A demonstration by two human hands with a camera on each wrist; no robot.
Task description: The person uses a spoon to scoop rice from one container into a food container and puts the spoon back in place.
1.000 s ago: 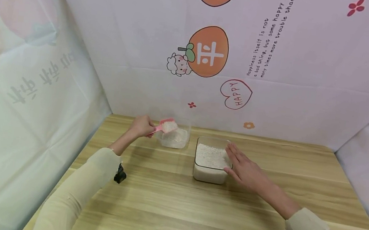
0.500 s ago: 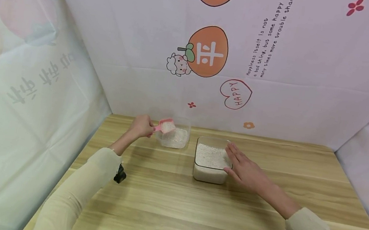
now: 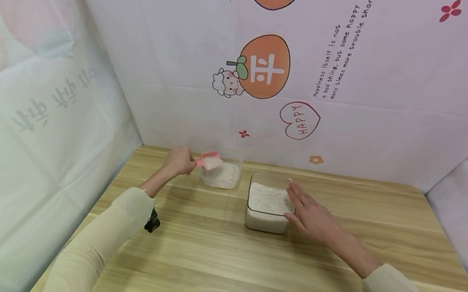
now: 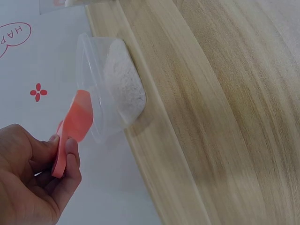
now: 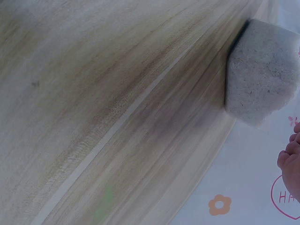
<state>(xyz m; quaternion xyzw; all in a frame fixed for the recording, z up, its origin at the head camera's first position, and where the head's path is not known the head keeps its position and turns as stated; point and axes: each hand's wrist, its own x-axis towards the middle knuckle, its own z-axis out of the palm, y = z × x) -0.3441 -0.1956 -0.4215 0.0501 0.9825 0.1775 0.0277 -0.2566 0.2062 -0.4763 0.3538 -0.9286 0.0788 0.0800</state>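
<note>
My left hand [image 3: 178,161] pinches the handle of a pink scoop [image 3: 212,161] between thumb and fingers. White, rice-like grains lie in the scoop, which is tilted over the rim of a small clear plastic tub [image 4: 89,61]. A shallow heap of the same grains [image 4: 123,79] covers the tub's bottom. To the right, a larger clear square container [image 3: 266,225] holds many more white grains [image 3: 269,199]. My right hand [image 3: 313,218] rests with straight fingers at this container's right rim. In the right wrist view only part of that hand [image 5: 292,161] shows, at the edge.
Both containers stand near the back of a wooden table [image 3: 217,272], close to a white printed backdrop [image 3: 168,107]. White sheets [image 3: 61,143] also border the left and right sides.
The scoop has shifted slightly left and tipped a little, and the grains in it look fewer. My right hand and the large container stay in place.
</note>
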